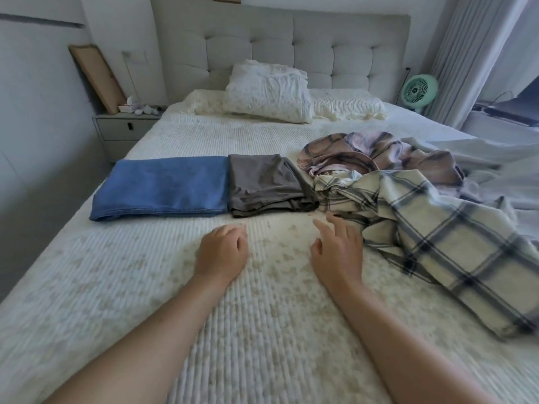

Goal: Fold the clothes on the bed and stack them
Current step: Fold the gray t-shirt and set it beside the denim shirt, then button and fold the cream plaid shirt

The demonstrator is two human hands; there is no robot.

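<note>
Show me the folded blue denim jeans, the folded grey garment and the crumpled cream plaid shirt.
folded blue denim jeans (163, 186), head view, middle of top face.
folded grey garment (267, 185), head view, centre.
crumpled cream plaid shirt (437, 237), head view, spread middle.

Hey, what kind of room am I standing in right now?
Almost certainly a bedroom in a home. A made bed with a tufted headboard fills the view, pillows sit at its head, and a nightstand stands beside it. Folded jeans lie on the cover.
</note>
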